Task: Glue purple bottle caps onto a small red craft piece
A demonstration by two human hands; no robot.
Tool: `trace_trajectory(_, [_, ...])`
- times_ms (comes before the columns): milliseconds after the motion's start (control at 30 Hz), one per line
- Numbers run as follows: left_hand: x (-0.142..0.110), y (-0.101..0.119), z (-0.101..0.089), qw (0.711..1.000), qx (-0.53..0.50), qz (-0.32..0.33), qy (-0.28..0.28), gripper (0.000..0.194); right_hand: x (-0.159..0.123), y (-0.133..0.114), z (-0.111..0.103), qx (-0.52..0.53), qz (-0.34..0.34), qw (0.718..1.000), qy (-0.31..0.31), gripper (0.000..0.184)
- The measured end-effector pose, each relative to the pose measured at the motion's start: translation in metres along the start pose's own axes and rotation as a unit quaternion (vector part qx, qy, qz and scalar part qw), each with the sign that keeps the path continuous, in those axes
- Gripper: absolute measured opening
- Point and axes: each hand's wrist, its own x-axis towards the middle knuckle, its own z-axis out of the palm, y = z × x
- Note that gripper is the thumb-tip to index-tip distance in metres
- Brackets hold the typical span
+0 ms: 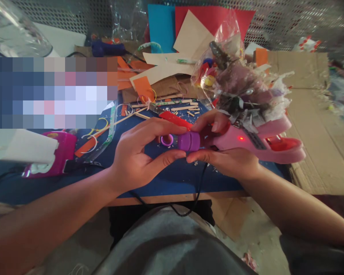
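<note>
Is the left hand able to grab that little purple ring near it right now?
Probably not straight away: the left hand is busy holding the purple piece. If it let go, likely yes, because the purple ring looks close by and nothing seems to lie on it.

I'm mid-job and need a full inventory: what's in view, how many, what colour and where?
Grooved cylinder: one or two joined pieces, purple, between both hands
Ring: one, purple, left of the cylinder
Knife-like tool: one, red handle, behind the hands
Device: one, pink, beyond the right hand
Scrap bundle: one, mixed colours, behind the device
Wooden sticks: several, pale, mid-table
Card sheets: several, blue, red, cream, at the back
Handled tool: one, dark blue, back left
Adapter: one, white, left
Cardboard: several pieces, brown, mainly right
Table: one, blue top, centre
Small scraps: uncounted; pixelated area: unreadable
Left hand: one, bare, at the cylinder
Right hand: one, bare, at the cylinder
</note>
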Motion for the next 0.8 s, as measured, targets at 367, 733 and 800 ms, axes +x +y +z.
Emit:
trace_trajectory(367, [0.0000,0.0015,-0.0002,1.000,-0.012,-0.029,-0.003,0.044,-0.0006,0.0033,0.0013,0.013,-0.023,1.000,0.008,0.062])
trace_trajectory(733, [0.0024,-0.0007,0.0009,0.999,-0.020,0.040,0.001,0.043,0.0001,0.0034,0.0011,0.026,-0.043,0.999,-0.019,0.054])
trace_trajectory(800, [0.0019,-0.0008,0.0008,1.000,-0.019,0.017,-0.004,0.042,0.0006,0.0032,0.0014,0.025,-0.052,0.998,-0.024,0.052])
